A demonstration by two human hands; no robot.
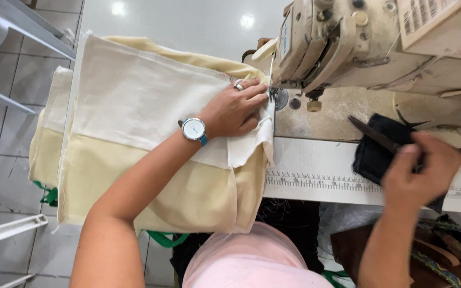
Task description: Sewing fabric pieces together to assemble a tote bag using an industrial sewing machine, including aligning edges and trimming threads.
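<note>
The left hand (234, 111) lay flat, fingers spread, pressing cream fabric (134, 101) beside the sewing machine (348, 42). The right hand (420, 170), right of the machine, gripped dark scissors (374, 136) over the bench (316, 176).

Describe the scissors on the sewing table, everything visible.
The scissors look dark, metal, with long narrow blades closed to a point aimed up-left. They lie slanted over a dark cloth pad on the table, right of the needle. The right hand covers the handle end, so the handles are hidden. The left hand is away on the cream fabric.
</note>
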